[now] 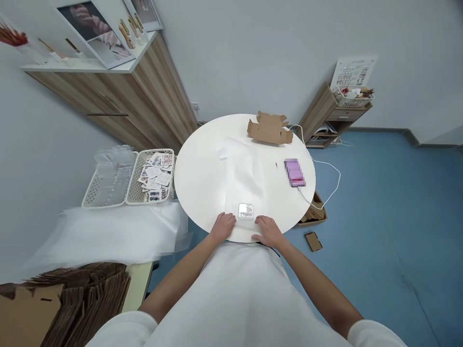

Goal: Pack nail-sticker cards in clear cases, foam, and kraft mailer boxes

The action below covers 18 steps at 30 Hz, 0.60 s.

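A small clear plastic case [246,211] with something reflective inside lies flat near the front edge of the round white table. Beneath it, a translucent packing sheet [244,176] stretches away toward the table's far side. My left hand [224,225] rests just left of the case, fingers lying on the sheet and the table by its edge. On the other side, my right hand [268,231] lies with thumb and fingers apart, its fingertips close to the case. Neither hand visibly touches the case.
An unfolded cardboard box [270,129] lies at the table's back. A purple-screened phone [294,172] with a white cable sits at right. Left are a basket of cards [154,178], clear cases [114,173], stacked translucent sheets [123,233] and flat cardboard boxes [83,303].
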### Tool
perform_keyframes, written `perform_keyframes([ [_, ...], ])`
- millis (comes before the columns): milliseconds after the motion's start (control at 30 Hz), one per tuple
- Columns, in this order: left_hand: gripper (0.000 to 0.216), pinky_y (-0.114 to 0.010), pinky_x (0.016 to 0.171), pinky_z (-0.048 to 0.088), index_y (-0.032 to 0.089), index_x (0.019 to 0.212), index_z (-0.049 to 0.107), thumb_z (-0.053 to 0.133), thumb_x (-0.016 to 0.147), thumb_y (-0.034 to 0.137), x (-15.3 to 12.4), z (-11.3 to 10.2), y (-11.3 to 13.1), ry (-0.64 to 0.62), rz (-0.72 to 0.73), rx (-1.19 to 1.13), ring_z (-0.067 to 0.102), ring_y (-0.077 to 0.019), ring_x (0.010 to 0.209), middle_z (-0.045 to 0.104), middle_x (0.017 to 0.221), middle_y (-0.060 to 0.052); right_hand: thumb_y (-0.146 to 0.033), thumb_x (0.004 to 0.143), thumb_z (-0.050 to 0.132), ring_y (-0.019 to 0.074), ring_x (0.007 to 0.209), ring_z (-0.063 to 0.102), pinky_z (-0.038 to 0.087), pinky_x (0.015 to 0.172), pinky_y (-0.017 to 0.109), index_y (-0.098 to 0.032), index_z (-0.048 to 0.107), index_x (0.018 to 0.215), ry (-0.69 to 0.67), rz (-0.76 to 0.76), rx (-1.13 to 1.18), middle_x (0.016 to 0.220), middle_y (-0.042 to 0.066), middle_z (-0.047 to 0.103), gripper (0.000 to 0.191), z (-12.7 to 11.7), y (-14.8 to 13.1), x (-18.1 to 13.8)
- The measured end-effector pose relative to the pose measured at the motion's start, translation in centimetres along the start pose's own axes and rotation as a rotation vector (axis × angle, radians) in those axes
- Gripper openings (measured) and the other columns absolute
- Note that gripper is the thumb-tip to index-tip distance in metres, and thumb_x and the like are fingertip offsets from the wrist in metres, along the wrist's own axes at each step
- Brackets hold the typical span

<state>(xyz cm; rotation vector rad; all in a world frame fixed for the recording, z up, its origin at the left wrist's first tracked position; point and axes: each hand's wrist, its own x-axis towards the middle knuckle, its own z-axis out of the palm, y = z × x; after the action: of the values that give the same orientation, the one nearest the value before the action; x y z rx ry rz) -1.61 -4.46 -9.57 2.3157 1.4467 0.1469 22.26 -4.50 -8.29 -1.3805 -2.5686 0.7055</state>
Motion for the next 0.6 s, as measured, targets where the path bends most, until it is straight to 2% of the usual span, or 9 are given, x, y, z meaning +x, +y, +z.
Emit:
perform_keyframes([
  [33,0.019,-0.037,0.094,0.027,0.021,0.090,0.051,0.039,0.078,0.013,-0.3,-0.1,-0.1,-0.013,-0.003,-0.007,0.051,-0.0175,0.098,0.058,0.097,-0.004,-0.037,0.076,0.050,0.0232,0.106,0.042,0.034,0.085,0.036,-0.019,0.046,0.106,0.014,0.012,-0.022,0.113,0.010,0.049,0.036,0.3,-0.3,-0.4],
  [100,0.019,-0.037,0.094,0.027,0.022,0.090,0.052,0.038,0.080,0.015,-1.0,-0.2,-0.5,-0.024,-0.021,-0.047,0.054,-0.0164,0.092,0.059,0.094,-0.003,-0.030,0.080,0.044,0.0220,0.107,0.043,0.036,0.083,0.035,-0.020,0.048,0.103,0.031,0.068,-0.029,0.112,0.009,0.050,0.025,1.0,-0.7,-0.9],
  [133,0.020,-0.036,0.093,0.029,0.022,0.091,0.053,0.036,0.081,0.017,-1.2,-0.3,-0.7,-0.022,-0.040,-0.085,0.055,-0.0159,0.088,0.061,0.091,-0.002,-0.026,0.083,0.038,0.0202,0.103,0.046,0.037,0.081,0.033,-0.020,0.050,0.098,0.040,0.105,-0.006,0.107,0.008,0.053,0.020,1.4,-0.8,-1.0],
  [200,0.023,-0.032,0.086,0.035,0.023,0.091,0.054,0.032,0.084,0.023,-1.4,-0.6,-1.2,-0.004,-0.102,-0.194,0.057,-0.0154,0.081,0.063,0.087,-0.001,-0.023,0.086,0.029,0.0172,0.091,0.051,0.040,0.074,0.030,-0.021,0.051,0.090,0.062,0.197,0.085,0.095,0.006,0.057,0.023,1.6,-0.8,-0.9],
  [333,0.026,-0.025,0.069,0.041,0.023,0.086,0.057,0.032,0.084,0.032,-0.6,-1.3,-1.8,0.054,-0.230,-0.401,0.058,-0.0148,0.077,0.064,0.083,0.000,-0.030,0.087,0.026,0.0152,0.071,0.054,0.038,0.061,0.026,-0.022,0.049,0.085,0.055,0.419,0.221,0.077,0.001,0.059,0.025,0.7,-0.3,0.5],
  [467,0.022,-0.024,0.065,0.041,0.020,0.080,0.058,0.038,0.081,0.029,1.1,-1.6,-1.8,0.029,-0.411,-0.335,0.057,-0.0146,0.076,0.064,0.082,-0.001,-0.031,0.086,0.030,0.0148,0.067,0.055,0.034,0.056,0.023,-0.022,0.050,0.081,0.024,0.551,0.130,0.074,0.001,0.060,0.022,-0.4,0.0,2.8],
  [600,0.020,-0.025,0.060,0.039,0.018,0.081,0.056,0.039,0.080,0.027,2.2,-1.3,-1.7,0.019,-0.541,-0.261,0.057,-0.0176,0.076,0.063,0.082,-0.005,-0.029,0.086,0.030,0.0157,0.063,0.054,0.031,0.053,0.024,-0.021,0.050,0.082,-0.005,0.617,-0.006,0.073,0.003,0.060,0.021,-0.1,-0.1,4.6],
])
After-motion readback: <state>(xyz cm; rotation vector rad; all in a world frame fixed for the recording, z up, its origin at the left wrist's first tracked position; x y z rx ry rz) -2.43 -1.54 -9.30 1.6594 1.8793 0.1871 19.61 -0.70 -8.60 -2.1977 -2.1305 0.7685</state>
